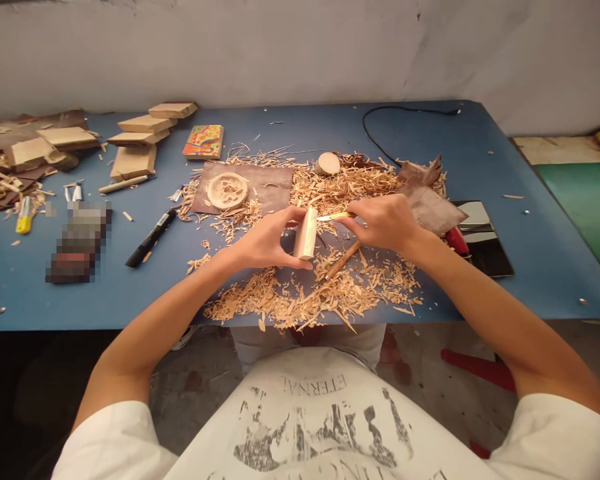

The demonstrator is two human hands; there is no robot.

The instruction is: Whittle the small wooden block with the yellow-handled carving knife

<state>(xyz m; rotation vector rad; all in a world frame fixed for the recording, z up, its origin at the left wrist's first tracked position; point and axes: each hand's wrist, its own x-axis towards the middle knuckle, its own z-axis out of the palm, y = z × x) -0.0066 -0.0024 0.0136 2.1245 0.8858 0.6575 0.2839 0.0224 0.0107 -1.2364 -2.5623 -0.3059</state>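
White shirt [325, 417] reads "ETERNAL"; left grip [270, 239] clamps wooden block [307, 235], right grip [387, 220] yellow knife [341, 215].

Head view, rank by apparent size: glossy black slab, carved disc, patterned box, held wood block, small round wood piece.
1. glossy black slab
2. patterned box, carved disc, held wood block: too alike to rank; the block is raised toward the camera
3. small round wood piece
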